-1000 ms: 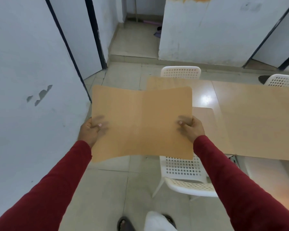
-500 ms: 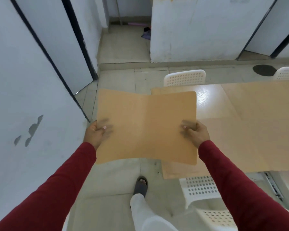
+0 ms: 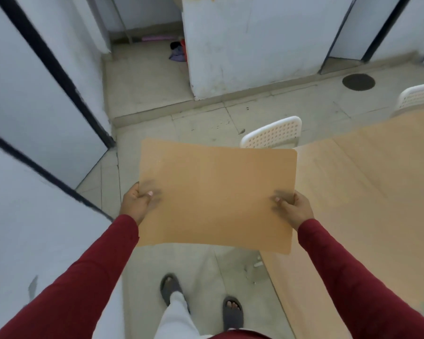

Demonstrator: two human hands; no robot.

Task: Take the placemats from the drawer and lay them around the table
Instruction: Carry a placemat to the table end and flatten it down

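A tan rectangular placemat (image 3: 216,194) is held flat in the air in front of me, over the floor and the left edge of the light wooden table (image 3: 367,192). My left hand (image 3: 137,201) grips its left edge, thumb on top. My right hand (image 3: 293,207) grips its right edge the same way. Both arms wear dark red sleeves. The table stretches off to the right. No drawer is in view.
A white perforated chair (image 3: 272,133) stands at the table's far left end, another chair (image 3: 417,96) at the far right. White walls with black strips close in on the left. My feet in grey sandals (image 3: 171,287) stand on the tiled floor beside the table.
The view has swung left and I have stepped along the table's side. The placemat now looks like one flat sheet, and the near chair is out of sight.
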